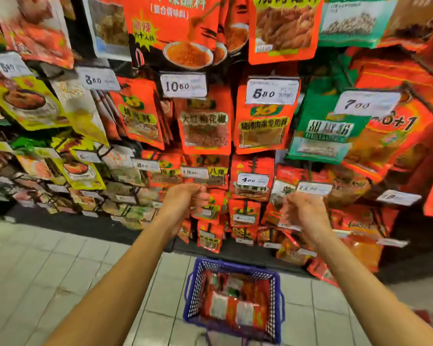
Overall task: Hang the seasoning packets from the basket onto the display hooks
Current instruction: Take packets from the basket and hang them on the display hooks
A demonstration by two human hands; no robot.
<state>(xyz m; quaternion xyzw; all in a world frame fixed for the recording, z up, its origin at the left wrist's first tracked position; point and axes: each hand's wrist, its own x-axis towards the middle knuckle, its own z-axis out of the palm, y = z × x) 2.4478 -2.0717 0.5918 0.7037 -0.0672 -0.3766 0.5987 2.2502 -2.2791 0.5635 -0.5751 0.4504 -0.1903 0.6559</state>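
- Seasoning packets lying loose in the blue basket, red and white ones stacked flat, filling much of the bottom.
- Basket sitting on the pale tiled floor, directly below and between the two forearms, just in front of the dark base of the display.
- Judged partway at best: a good heap of stock waiting in the basket, so most of the hanging apparently left to do.
- Display hooks on the rack already crowded with hung packets in rows, white price tags clipped at the hook ends; impossible to tell which of those came out of the basket.
- Left hand raised to a lower row, fingers curled in near a price tag, seemingly closed round the end of a hook or a packet top; exact object too blurred to name.
- Right hand raised at similar height, well apart from the left, smeared by motion; fingers loosely bent, possibly pinching a clear-fronted packet, but cannot tell for sure.
- Both forearms stretched forward and upward from the lower corners, bare, wrists roughly level.
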